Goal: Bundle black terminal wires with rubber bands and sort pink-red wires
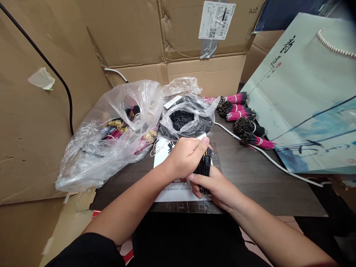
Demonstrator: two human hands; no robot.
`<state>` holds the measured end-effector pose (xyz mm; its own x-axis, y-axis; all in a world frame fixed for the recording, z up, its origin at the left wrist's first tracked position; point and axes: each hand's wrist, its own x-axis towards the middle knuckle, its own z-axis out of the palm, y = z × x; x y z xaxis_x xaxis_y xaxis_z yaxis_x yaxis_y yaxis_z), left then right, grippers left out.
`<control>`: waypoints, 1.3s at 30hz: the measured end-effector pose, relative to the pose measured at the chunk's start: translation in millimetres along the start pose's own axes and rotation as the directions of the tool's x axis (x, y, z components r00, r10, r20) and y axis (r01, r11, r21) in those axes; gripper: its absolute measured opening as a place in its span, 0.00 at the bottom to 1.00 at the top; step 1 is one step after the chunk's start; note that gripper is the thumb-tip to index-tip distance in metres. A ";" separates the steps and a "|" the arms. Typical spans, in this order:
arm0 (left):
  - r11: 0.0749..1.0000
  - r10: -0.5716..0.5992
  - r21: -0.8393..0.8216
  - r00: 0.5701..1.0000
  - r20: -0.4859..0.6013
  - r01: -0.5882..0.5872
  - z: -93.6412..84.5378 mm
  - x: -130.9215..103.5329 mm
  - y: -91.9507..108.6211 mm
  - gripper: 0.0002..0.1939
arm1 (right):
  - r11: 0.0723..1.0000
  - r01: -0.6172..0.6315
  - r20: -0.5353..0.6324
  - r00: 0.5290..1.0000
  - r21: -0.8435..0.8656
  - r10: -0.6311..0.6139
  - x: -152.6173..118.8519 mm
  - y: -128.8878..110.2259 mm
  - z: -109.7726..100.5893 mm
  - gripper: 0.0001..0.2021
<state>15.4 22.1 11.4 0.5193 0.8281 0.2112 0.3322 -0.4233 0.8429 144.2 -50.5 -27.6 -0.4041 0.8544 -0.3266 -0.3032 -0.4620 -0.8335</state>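
Note:
A bundle of short black wires (205, 165) is held upright between my hands, above a white printed sheet (178, 195). My right hand (207, 184) wraps round its lower part. At the top of the bundle my left hand (187, 157) is closed, its thumb and fingers pressed near the wire ends; the fingertips are partly hidden. Gold-coloured bits show among the wires by the left thumb. Just beyond my hands sits an opened plastic bag (178, 105) of small black tubes (182, 120). A few black pieces (170, 147) lie on the sheet.
A large clear bag (91, 148) with tied wire bundles stands at the left. Several pink and black bundles (240, 115) lie at the right, beside a white cable (267, 154) and a pale paper bag (311, 92). Cardboard boxes (128, 33) wall the back and left.

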 end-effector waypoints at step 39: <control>0.758 0.522 0.450 0.853 0.017 -0.473 3.2 -20.7 -22.2 0.40 | 0.998 0.043 -0.055 0.998 0.053 -0.040 15.5 -23.7 -23.7 0.11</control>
<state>-0.2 13.2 -13.3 0.6299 0.4788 0.6116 0.3601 -0.8777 0.3162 165.5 -20.7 -23.6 -0.3437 0.8839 -0.3173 -0.3655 -0.4371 -0.8218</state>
